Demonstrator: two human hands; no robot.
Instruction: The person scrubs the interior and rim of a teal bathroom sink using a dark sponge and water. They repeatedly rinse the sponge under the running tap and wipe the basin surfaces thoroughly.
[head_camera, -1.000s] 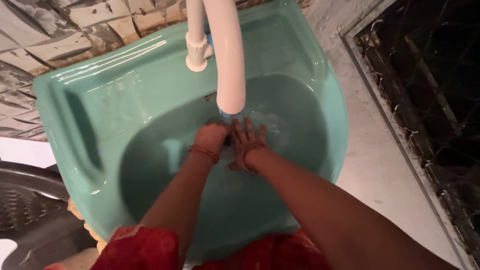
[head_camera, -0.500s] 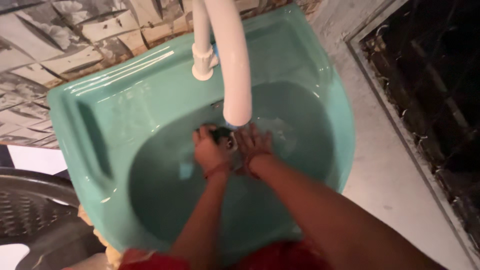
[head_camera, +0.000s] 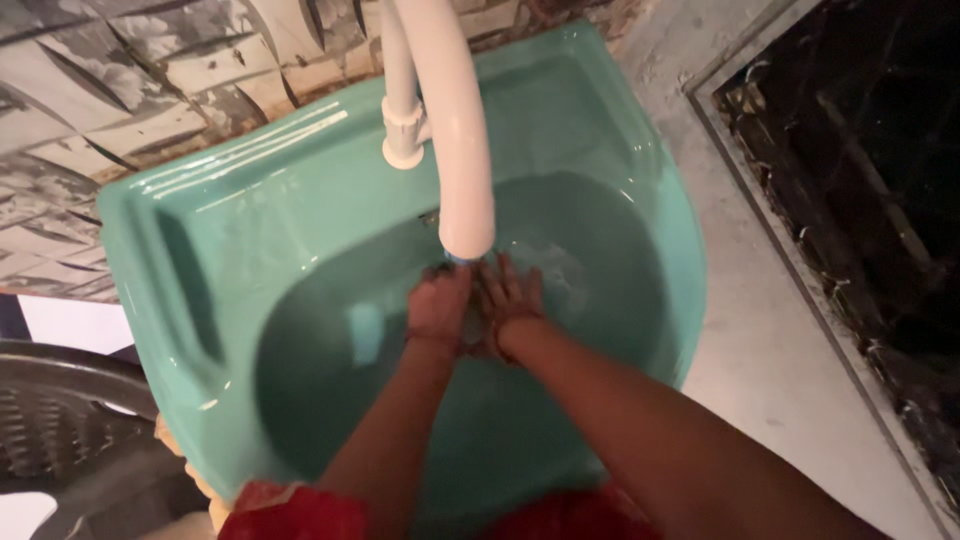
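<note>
View from above of a teal wash basin (head_camera: 250, 240) set against a wall of grey and white patterned tiles (head_camera: 120, 90). A white plastic tap (head_camera: 455, 130) rises from the back ledge of the basin and curves forward, its spout ending over the bowl. Directly under the spout, two bare hands are pressed together. The left hand (head_camera: 438, 305) is loosely curled, knuckles up, fingers bent inward. The right hand (head_camera: 510, 300) lies flat beside it and touching it, its fingers spread a little and pointing toward the back of the bowl. Neither hand holds an object (whether water is running onto them is hard to tell, though the bowl surface just beyond the fingers looks wet and rippled). Both forearms reach in from the bottom edge, above red clothing (head_camera: 300, 510). A dark plastic chair (head_camera: 70, 420) stands at lower left, beside the basin. To the right are a pale floor (head_camera: 780, 350) and a dark stone slab (head_camera: 870, 150).
</note>
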